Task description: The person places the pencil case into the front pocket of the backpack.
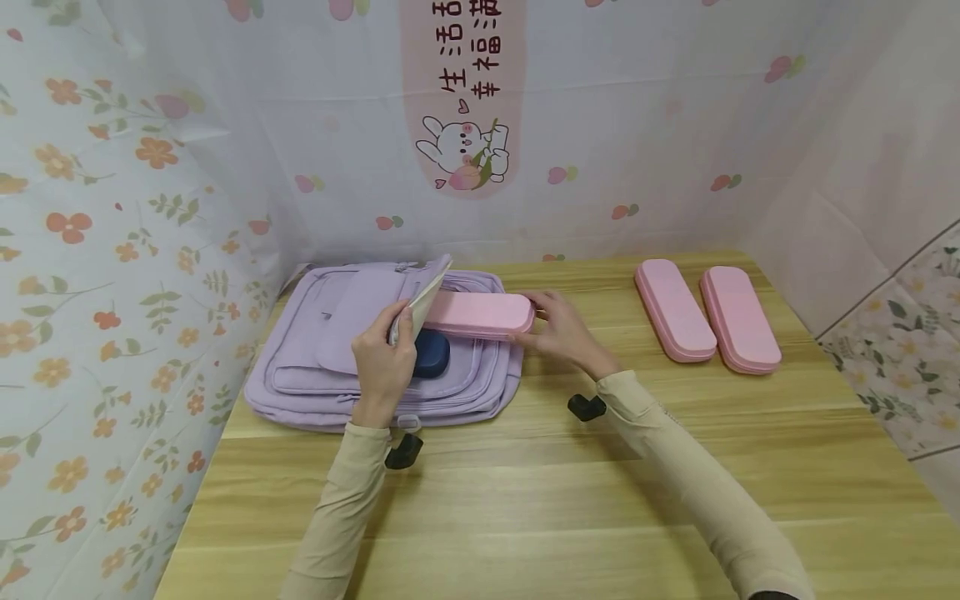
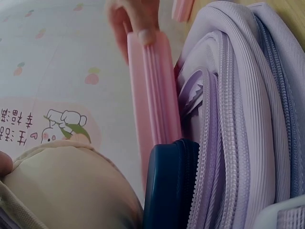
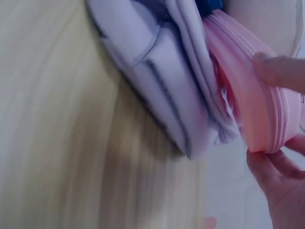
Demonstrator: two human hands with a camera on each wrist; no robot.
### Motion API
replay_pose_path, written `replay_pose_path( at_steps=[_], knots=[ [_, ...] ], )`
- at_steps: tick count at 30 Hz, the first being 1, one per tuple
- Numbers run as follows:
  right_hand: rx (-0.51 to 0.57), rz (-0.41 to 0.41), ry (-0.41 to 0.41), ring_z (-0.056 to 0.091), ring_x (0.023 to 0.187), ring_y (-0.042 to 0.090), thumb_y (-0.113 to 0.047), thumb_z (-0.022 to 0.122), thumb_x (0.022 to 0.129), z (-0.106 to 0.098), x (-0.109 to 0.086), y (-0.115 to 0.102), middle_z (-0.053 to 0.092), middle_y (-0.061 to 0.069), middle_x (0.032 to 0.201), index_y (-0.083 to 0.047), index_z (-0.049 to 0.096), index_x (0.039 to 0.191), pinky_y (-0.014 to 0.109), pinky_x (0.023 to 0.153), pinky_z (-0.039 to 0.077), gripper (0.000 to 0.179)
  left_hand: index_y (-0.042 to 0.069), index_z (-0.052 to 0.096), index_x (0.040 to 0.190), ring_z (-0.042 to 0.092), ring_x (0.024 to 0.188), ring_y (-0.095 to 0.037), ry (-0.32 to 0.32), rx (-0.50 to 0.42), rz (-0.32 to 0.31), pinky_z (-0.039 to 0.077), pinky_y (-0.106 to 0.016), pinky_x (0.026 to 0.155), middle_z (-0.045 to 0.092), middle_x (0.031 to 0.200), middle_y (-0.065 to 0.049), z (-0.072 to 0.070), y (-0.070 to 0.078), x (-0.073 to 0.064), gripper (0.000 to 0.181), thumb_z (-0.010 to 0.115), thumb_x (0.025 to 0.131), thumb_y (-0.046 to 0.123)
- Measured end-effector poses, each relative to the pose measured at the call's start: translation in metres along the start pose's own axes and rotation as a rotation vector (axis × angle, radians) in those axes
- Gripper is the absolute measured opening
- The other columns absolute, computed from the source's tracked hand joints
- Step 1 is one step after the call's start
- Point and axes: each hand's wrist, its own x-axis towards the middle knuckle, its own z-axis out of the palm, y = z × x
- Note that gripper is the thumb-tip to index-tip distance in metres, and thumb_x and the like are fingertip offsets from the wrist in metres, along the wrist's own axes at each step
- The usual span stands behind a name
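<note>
One bag: lilac, lying on the table; only a narrow strip of wood between its left side and the left cloth; its far side close to the back cloth.
Left hand: thumb and fingers nearly together, pinching the edge of the raised flap.
Blue case: at the bag's opening, just right of the left hand.
Pink case: crosswise at the opening; left end beside the flap, contact unclear; right end a little past the bag's side.
Right hand: parted by the width of the pink case, thumb on one side and fingers on the other, gripping its right end.
Clearance: bare wood right of this hand; broad bare wood in front of the bag.
Inner case, outer case: both pink, flat, slanted alike, a slim gap between; wood shows beyond the outer one.
Surface: yellowish, streaked grain.
Room: orange flowers at left; rabbit print and lettering at back; pale blooms on the right cloth.
</note>
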Motion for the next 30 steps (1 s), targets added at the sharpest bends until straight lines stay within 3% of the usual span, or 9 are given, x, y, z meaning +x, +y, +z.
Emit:
replay_pose_path(
  at_steps=[8, 17, 22, 30],
  knots=[
    [-0.029, 0.004, -0.009, 0.067, 0.11, 0.038, -0.019, 0.089, 0.077, 0.014, 0.027, -0.012, 0.063, 0.025, 0.131, 0.007, 0.055, 0.138, 0.045, 0.097, 0.054, 0.074, -0.003, 0.075, 0.111, 0.074, 0.089, -0.039, 0.008, 0.005, 0.004, 0.057, -0.054, 0.077, 0.076, 0.103, -0.024, 0.0, -0.001, -0.001, 0.023, 0.065, 0.099, 0.014],
    [0.105, 0.078, 0.02, 0.072, 0.104, 0.038, -0.004, 0.077, 0.086, 0.038, 0.044, -0.03, 0.07, 0.029, 0.115, 0.014, 0.058, 0.126, 0.038, 0.09, 0.058, 0.047, -0.003, 0.075, 0.112, 0.075, 0.087, -0.039, -0.001, 0.001, -0.007, 0.058, -0.054, 0.075, 0.076, 0.103, -0.024, 0.001, -0.002, -0.002, 0.023, 0.064, 0.1, 0.013],
    [0.055, 0.07, 0.017, 0.073, 0.102, 0.034, -0.003, 0.077, 0.087, 0.053, 0.051, -0.031, 0.072, 0.026, 0.112, 0.012, 0.062, 0.117, 0.034, 0.088, 0.059, 0.037, -0.002, 0.075, 0.113, 0.075, 0.087, -0.038, -0.006, 0.004, -0.007, 0.058, -0.053, 0.075, 0.076, 0.103, -0.024, 0.001, -0.003, -0.001, 0.024, 0.064, 0.1, 0.015],
    [0.057, 0.046, 0.003, 0.073, 0.103, 0.034, -0.002, 0.076, 0.087, 0.069, 0.058, -0.033, 0.071, 0.026, 0.112, 0.012, 0.063, 0.117, 0.034, 0.089, 0.058, 0.036, -0.004, 0.075, 0.111, 0.075, 0.085, -0.038, 0.009, 0.009, -0.009, 0.058, -0.053, 0.075, 0.076, 0.102, -0.024, -0.001, -0.004, -0.001, 0.023, 0.066, 0.098, 0.013]
  ],
)
